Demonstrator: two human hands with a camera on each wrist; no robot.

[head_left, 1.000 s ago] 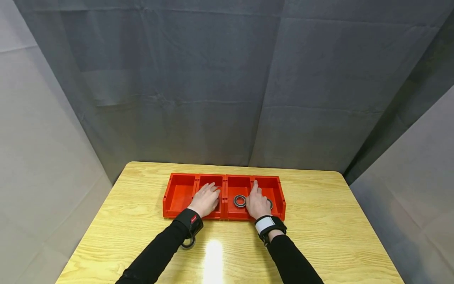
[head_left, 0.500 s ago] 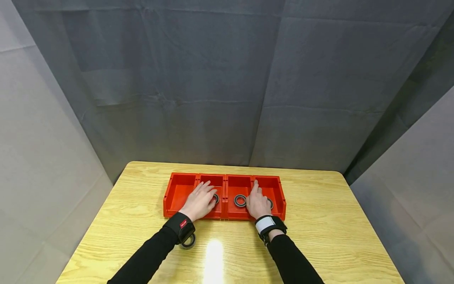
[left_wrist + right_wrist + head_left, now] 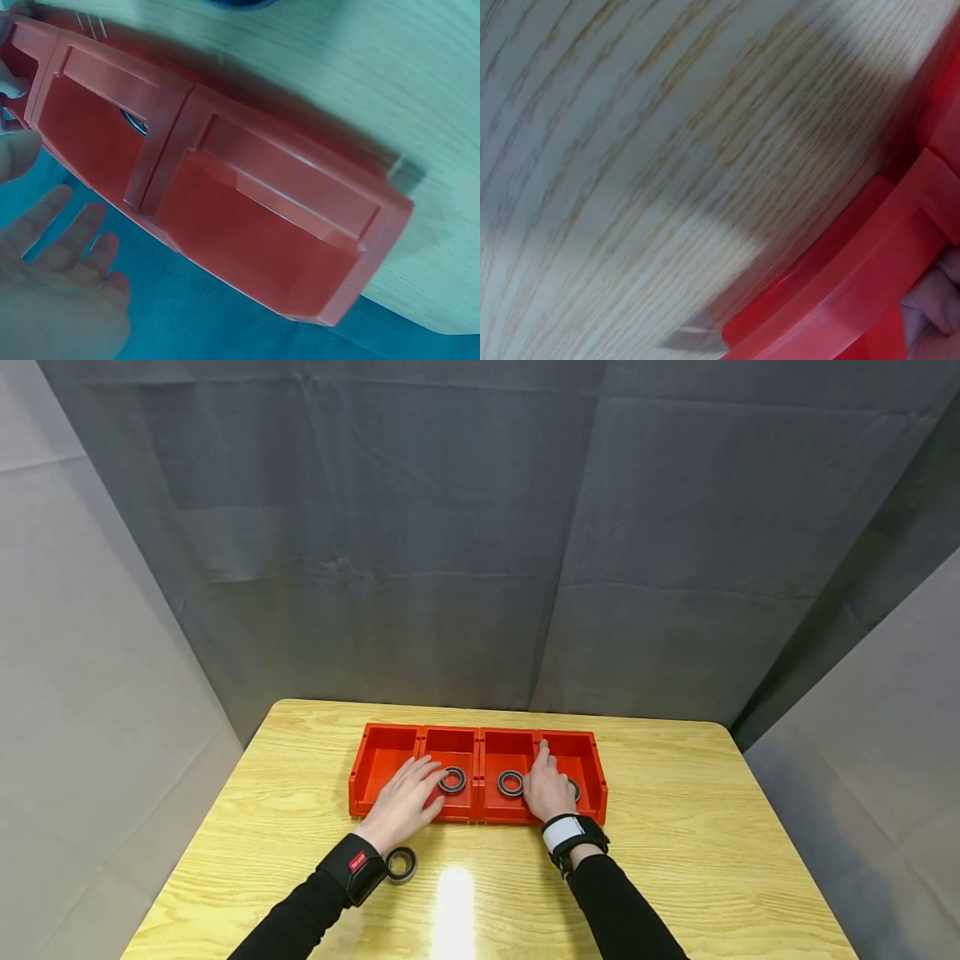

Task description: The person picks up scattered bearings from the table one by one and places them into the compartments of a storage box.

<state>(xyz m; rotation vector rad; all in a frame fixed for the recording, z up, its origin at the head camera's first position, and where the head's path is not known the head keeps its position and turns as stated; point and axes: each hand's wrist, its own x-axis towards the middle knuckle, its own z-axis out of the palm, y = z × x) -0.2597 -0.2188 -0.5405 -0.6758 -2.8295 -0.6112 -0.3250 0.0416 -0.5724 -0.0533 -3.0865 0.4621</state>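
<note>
Red storage bins point(image 3: 477, 817) stand side by side in a row on the table. My left hand point(image 3: 401, 804) hovers over the front of the two left bins, fingers spread and holding nothing; the left wrist view shows this hand point(image 3: 64, 277) too. A ball bearing point(image 3: 452, 780) lies in the second bin, beside its fingertips. My right hand point(image 3: 547, 789) grips the divider between the two right bins, index finger stretched along it. Another bearing point(image 3: 511, 783) sits in the third bin. The right hand partly hides a bearing point(image 3: 575, 790) in the rightmost bin.
One more bearing point(image 3: 401, 864) lies on the wooden table point(image 3: 697, 835) in front of the bins, close to the left wristband point(image 3: 352, 870). Grey cloth point(image 3: 420, 543) hangs behind the table, with pale sheets at both sides.
My left hand has drawn back left and toward me out of the second bin, uncovering the bearing there. The table bearing shows more fully. My right hand has stayed in place.
</note>
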